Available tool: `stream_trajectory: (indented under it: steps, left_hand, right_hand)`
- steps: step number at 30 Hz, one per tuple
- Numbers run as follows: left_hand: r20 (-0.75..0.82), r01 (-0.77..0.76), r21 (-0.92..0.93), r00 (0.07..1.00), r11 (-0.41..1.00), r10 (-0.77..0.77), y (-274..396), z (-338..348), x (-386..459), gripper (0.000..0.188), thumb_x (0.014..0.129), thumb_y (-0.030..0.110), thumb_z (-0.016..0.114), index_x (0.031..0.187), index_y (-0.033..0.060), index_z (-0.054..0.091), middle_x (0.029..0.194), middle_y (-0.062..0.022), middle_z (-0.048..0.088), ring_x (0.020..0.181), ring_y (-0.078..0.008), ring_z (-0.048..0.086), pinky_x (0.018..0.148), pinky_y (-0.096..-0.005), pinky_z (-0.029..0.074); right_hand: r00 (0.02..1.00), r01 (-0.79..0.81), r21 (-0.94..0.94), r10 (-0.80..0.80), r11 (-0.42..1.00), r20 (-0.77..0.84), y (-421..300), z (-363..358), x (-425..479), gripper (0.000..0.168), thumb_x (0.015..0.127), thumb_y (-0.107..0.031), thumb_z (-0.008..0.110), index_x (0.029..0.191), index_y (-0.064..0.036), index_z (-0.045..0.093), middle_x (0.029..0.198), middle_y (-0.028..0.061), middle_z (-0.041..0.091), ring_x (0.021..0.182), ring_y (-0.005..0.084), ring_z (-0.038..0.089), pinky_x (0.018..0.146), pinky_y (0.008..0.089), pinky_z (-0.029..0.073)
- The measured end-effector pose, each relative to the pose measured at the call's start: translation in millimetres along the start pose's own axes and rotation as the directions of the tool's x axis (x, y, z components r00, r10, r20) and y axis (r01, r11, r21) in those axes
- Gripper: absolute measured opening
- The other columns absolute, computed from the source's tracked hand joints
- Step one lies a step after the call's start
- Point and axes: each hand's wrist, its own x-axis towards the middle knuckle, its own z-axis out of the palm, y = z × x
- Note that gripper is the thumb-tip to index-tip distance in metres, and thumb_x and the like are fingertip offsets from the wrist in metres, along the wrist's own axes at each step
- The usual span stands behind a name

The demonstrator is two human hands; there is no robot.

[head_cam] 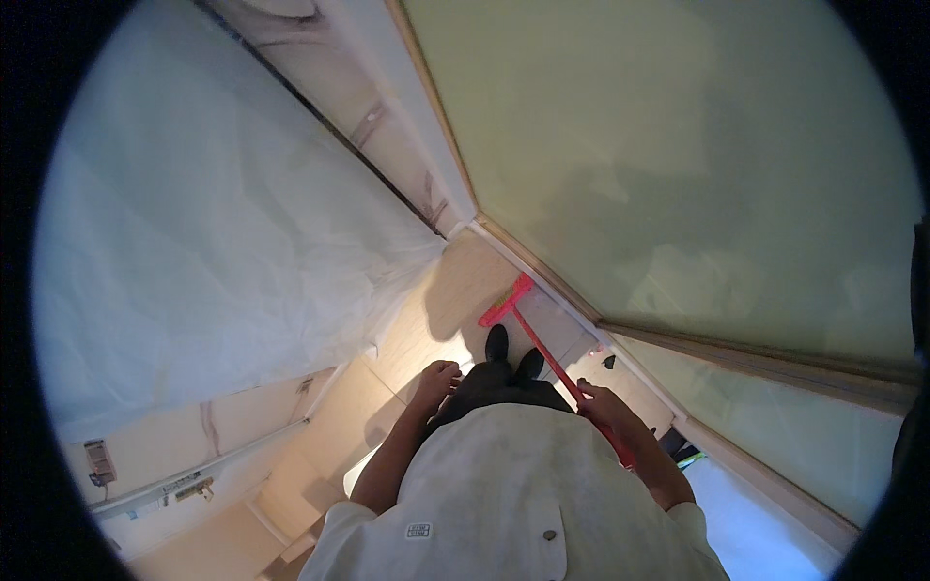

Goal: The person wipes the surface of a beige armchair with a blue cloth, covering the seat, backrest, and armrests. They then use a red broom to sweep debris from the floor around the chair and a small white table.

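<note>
My right hand (600, 404) is closed around the red handle (545, 350) of a push broom, at the right side of my body. The broom's red head (506, 301) rests on the tiled floor (465, 279) just ahead of my dark shoes (498, 344), with its right end close to the base of a wall panel. Beside my left thigh hangs my left hand (439, 380), with loosely bent fingers and nothing seen in it.
A large greenish panel (654, 160) in a wood frame (541, 263) rises at the right. Translucent plastic sheeting (240, 240) covers the left side. A small dark object (609, 362) lies on the floor right of the handle. Wall fixtures (195, 490) show at lower left.
</note>
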Motion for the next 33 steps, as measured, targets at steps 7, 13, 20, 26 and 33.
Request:
stream_trajectory:
  steps: [7, 13, 20, 26, 33]
  left_hand:
    - [0.000, -0.089, 0.177, 0.996, 0.980, 0.090, 11, -12, 9, 0.031, 0.091, 0.025, 0.062, 0.106, -0.0024, 0.064, 0.091, -0.0089, 0.067, 0.074, -0.0167, 0.062, 0.068, -0.0318, 0.052]
    - [0.018, -0.094, 0.283, 0.996, 0.955, 0.093, 36, -34, 29, 0.034, 0.092, 0.027, 0.063, 0.109, -0.0030, 0.065, 0.094, -0.0098, 0.069, 0.079, -0.0182, 0.065, 0.071, -0.0311, 0.052]
    - [0.194, -0.097, 0.420, 0.981, 0.902, 0.015, 98, -52, 83, 0.034, 0.095, 0.026, 0.062, 0.117, -0.0009, 0.063, 0.099, -0.0095, 0.070, 0.081, -0.0184, 0.066, 0.070, -0.0320, 0.053]
    - [0.324, -0.148, 0.513, 0.945, 0.846, -0.032, 131, -78, 149, 0.034, 0.098, 0.028, 0.063, 0.116, 0.0000, 0.062, 0.097, -0.0089, 0.069, 0.077, -0.0156, 0.064, 0.064, -0.0287, 0.051]
    - [0.427, -0.251, 0.690, 0.899, 0.679, -0.100, 156, -37, 160, 0.034, 0.095, 0.030, 0.064, 0.113, 0.0013, 0.061, 0.096, -0.0090, 0.069, 0.077, -0.0167, 0.065, 0.065, -0.0308, 0.052]
  right_hand:
    - [0.956, 0.286, -0.121, -0.274, 0.951, 0.107, -28, 34, 4, 0.038, 0.088, -0.022, 0.065, 0.120, -0.003, 0.069, 0.095, 0.0120, 0.073, 0.086, 0.0175, 0.068, 0.078, 0.0332, 0.055]
    - [0.972, 0.133, 0.135, -0.156, 0.982, 0.176, -79, 79, 105, 0.018, 0.087, -0.018, 0.064, 0.090, 0.000, 0.066, 0.070, 0.0080, 0.063, 0.058, 0.0167, 0.061, 0.054, 0.0315, 0.051]
    - [0.930, -0.196, 0.823, -0.165, 0.533, 0.329, -63, 77, 149, 0.021, 0.099, -0.014, 0.055, 0.109, 0.005, 0.056, 0.077, 0.0053, 0.060, 0.051, 0.0084, 0.052, 0.042, 0.0202, 0.044]
    - [0.949, -0.178, 0.961, -0.220, 0.210, 0.224, 3, 86, 110, 0.019, 0.102, -0.016, 0.050, 0.103, 0.003, 0.054, 0.070, 0.0040, 0.055, 0.047, 0.0106, 0.051, 0.039, 0.0228, 0.045]
    - [0.899, -0.227, 0.902, -0.435, -0.366, 0.050, 138, 157, 20, 0.032, 0.104, -0.014, 0.048, 0.118, 0.014, 0.051, 0.091, 0.0163, 0.065, 0.064, 0.0173, 0.061, 0.048, 0.0275, 0.051]
